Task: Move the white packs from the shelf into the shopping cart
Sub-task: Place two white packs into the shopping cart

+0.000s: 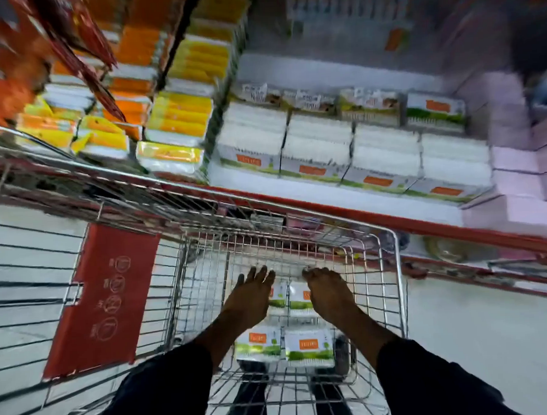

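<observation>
Left hand [251, 297] and right hand [327, 294], fingers extended, press white packs [296, 297] inside shopping cart [391, 283]; rim clear.

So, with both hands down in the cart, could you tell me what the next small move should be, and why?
Probably let go and lift both hands back toward the shelf. The left hand and right hand rest on two white packs lying in the shopping cart beyond two others, while many packs remain on the shelf. Whether the fingers are gripping is unclear.
</observation>
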Demonstrator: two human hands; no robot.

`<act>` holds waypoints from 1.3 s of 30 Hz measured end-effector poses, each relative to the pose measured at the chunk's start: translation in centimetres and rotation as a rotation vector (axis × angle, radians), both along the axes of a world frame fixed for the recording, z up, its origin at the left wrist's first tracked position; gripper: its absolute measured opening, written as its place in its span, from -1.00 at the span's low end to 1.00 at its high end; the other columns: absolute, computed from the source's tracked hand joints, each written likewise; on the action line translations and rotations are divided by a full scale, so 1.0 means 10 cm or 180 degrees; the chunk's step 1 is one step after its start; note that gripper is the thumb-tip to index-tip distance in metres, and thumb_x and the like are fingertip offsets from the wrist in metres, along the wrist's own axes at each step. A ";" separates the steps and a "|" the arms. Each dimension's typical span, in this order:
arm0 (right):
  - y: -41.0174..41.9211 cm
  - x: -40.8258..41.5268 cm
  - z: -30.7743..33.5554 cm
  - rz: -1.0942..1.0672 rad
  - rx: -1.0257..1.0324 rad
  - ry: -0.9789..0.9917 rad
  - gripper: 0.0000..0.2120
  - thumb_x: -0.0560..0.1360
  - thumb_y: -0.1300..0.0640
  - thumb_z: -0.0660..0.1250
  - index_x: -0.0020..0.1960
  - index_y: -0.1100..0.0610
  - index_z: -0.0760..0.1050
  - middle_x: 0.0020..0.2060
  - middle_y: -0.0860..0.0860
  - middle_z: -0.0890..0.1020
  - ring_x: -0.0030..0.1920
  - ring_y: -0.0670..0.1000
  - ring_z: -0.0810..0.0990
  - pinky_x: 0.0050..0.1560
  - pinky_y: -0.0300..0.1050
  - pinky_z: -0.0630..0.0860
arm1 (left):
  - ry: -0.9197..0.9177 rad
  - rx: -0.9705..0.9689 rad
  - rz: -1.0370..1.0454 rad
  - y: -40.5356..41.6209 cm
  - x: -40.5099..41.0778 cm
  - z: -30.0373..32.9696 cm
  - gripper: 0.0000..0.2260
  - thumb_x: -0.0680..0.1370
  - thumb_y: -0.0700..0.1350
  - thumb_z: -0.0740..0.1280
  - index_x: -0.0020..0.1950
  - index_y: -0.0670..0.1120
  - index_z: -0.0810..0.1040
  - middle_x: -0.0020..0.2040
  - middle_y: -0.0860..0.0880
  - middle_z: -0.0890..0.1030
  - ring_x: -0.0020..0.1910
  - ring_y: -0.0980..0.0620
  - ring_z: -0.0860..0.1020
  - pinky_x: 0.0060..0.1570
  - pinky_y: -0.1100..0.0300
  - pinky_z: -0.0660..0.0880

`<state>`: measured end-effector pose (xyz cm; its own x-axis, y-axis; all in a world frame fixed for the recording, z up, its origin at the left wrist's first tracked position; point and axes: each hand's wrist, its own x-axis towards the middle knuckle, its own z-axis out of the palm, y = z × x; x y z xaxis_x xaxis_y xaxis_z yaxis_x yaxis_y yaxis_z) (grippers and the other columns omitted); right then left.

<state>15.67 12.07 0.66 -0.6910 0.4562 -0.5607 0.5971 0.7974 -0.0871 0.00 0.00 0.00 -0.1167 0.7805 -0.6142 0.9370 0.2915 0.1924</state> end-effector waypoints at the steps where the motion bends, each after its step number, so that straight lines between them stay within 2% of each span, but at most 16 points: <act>1: 0.04 -0.03 -0.05 -0.0013 -0.0033 -0.0186 -0.46 0.48 0.27 0.30 0.43 0.15 0.27 0.32 0.15 0.48 0.29 0.20 0.41 0.28 0.06 0.36 | 0.0071 -0.0117 -0.0106 0.04 -0.03 -0.07 -0.40 0.64 -0.17 0.19 0.59 -0.12 -0.05 0.62 -0.16 0.00 0.57 -0.22 0.02 0.51 -0.15 0.12; 5: 0.11 -0.07 -0.22 0.0043 -0.0023 -0.0299 -0.53 0.50 0.28 0.28 0.39 0.14 0.31 0.27 0.13 0.50 0.26 0.19 0.44 0.20 0.07 0.41 | -0.0070 -0.0190 0.0013 0.12 -0.12 -0.29 -0.41 0.58 -0.32 0.19 0.58 -0.13 0.08 0.57 -0.16 0.22 0.54 -0.17 0.17 0.48 -0.10 0.18; 8: 0.14 -0.07 -0.29 0.0045 -0.0018 -0.0206 -0.62 0.49 0.28 0.31 0.30 0.14 0.42 0.23 0.13 0.52 0.23 0.19 0.46 0.17 0.06 0.44 | -0.0121 0.0024 0.0157 0.16 -0.12 -0.36 -0.40 0.50 -0.40 0.24 0.52 -0.12 0.24 0.43 -0.18 0.40 0.39 -0.16 0.38 0.40 -0.04 0.31; 11: 0.18 -0.03 -0.29 -0.0102 -0.0165 -0.0106 -0.64 0.45 0.28 0.35 0.24 0.16 0.47 0.23 0.14 0.52 0.23 0.19 0.47 0.18 0.03 0.45 | -0.0350 0.0173 0.0452 0.18 -0.16 -0.32 -0.51 0.50 -0.41 0.26 0.42 -0.14 0.40 0.31 -0.18 0.48 0.29 -0.18 0.48 0.28 -0.02 0.44; 13: 0.19 0.01 -0.21 -0.0227 -0.0348 0.0076 -0.66 0.46 0.29 0.34 0.23 0.18 0.48 0.20 0.16 0.53 0.22 0.21 0.47 0.16 0.01 0.45 | -0.0563 0.0285 0.0618 0.14 -0.20 -0.23 -0.62 0.49 -0.40 0.30 0.28 -0.19 0.54 0.22 -0.20 0.54 0.23 -0.21 0.51 0.21 -0.06 0.49; 15: 0.16 0.06 -0.10 -0.0361 -0.0384 0.0491 -0.70 0.38 0.32 0.40 0.11 0.22 0.55 0.07 0.20 0.60 0.11 0.22 0.55 0.05 -0.03 0.49 | -0.0671 0.0498 0.0697 0.07 -0.24 -0.16 -0.69 0.46 -0.42 0.31 0.15 -0.19 0.63 0.13 -0.21 0.60 0.17 -0.22 0.54 0.15 -0.09 0.52; 16: 0.14 0.07 -0.05 -0.0413 -0.0394 0.0653 -0.71 0.27 0.35 0.49 -0.02 0.22 0.60 -0.06 0.20 0.64 -0.02 0.22 0.61 -0.09 -0.07 0.55 | -0.0656 0.0546 0.0702 0.03 -0.25 -0.13 -0.69 0.45 -0.41 0.31 0.12 -0.16 0.65 0.11 -0.18 0.62 0.15 -0.20 0.55 0.13 -0.08 0.53; 17: 0.13 0.08 0.02 -0.0525 -0.0460 0.0725 -0.69 0.14 0.38 0.55 -0.15 0.21 0.60 -0.19 0.18 0.66 -0.14 0.21 0.65 -0.22 -0.10 0.57 | -0.0629 0.0557 0.0699 0.01 -0.26 -0.05 -0.68 0.45 -0.40 0.31 0.11 -0.13 0.65 0.11 -0.14 0.63 0.16 -0.16 0.56 0.13 -0.05 0.54; 18: 0.10 0.09 0.09 -0.0613 -0.0502 0.0808 -0.69 0.10 0.40 0.55 -0.20 0.21 0.60 -0.24 0.18 0.66 -0.19 0.21 0.65 -0.26 -0.10 0.57 | -0.0602 0.0584 0.0705 -0.01 -0.26 0.03 -0.68 0.47 -0.38 0.31 0.13 -0.09 0.65 0.13 -0.11 0.63 0.17 -0.12 0.56 0.14 0.00 0.54; 21: 0.04 0.06 0.42 -0.0699 -0.0274 0.0942 -0.74 0.26 0.39 0.43 -0.08 0.20 0.59 -0.12 0.15 0.66 -0.05 0.21 0.61 -0.11 -0.03 0.55 | -0.0434 0.0847 0.0791 -0.06 -0.27 0.37 -0.66 0.48 -0.38 0.32 0.17 -0.06 0.64 0.19 -0.05 0.60 0.16 -0.07 0.58 0.10 0.07 0.56; 25: 0.02 0.01 0.99 -0.0799 0.0320 0.1124 -0.61 0.18 0.44 0.43 -0.08 0.09 0.60 -0.09 0.03 0.67 -0.04 0.09 0.63 -0.10 -0.09 0.58 | -0.0069 0.1577 0.0696 -0.12 -0.33 0.94 -0.62 0.35 -0.43 0.45 0.07 -0.07 0.67 0.03 -0.03 0.65 -0.07 -0.07 0.67 -0.18 0.06 0.66; 27: 0.01 -0.01 1.31 -0.0934 0.0463 0.1318 -0.58 0.15 0.42 0.47 -0.10 0.03 0.61 -0.11 -0.03 0.67 -0.08 0.05 0.63 -0.13 -0.14 0.56 | 0.0016 0.1848 0.0649 -0.11 -0.37 1.27 -0.64 0.34 -0.43 0.47 0.05 -0.09 0.67 0.00 -0.03 0.64 -0.10 -0.06 0.65 -0.24 0.05 0.67; 30: 0.05 -0.04 1.80 -0.1011 0.0678 0.1619 -0.58 0.15 0.36 0.53 -0.09 -0.01 0.61 -0.09 -0.07 0.66 -0.08 0.02 0.63 -0.14 -0.13 0.56 | 0.0032 0.2238 0.0653 -0.05 -0.44 1.74 -0.65 0.37 -0.44 0.43 0.07 -0.13 0.66 0.00 -0.04 0.63 -0.06 -0.08 0.63 -0.23 0.01 0.66; 35: 0.18 -0.13 2.47 -0.1011 0.0865 0.1972 -0.59 0.20 0.34 0.52 -0.01 0.04 0.60 -0.11 -0.02 0.64 -0.07 0.07 0.60 -0.15 -0.07 0.55 | 0.0126 0.2713 0.0566 0.14 -0.53 2.41 -0.62 0.34 -0.47 0.45 0.09 -0.18 0.66 -0.03 -0.08 0.65 -0.02 -0.11 0.61 -0.15 0.01 0.64; 39: 0.31 -0.24 2.75 -0.1034 0.1014 0.2340 -0.70 0.35 0.30 0.45 0.03 0.06 0.57 -0.08 0.00 0.62 -0.04 0.08 0.57 -0.06 -0.06 0.55 | 0.0234 0.3029 0.0600 0.33 -0.64 2.67 -0.71 0.44 -0.42 0.37 0.12 -0.20 0.64 0.00 -0.12 0.64 0.02 -0.17 0.59 -0.09 -0.05 0.63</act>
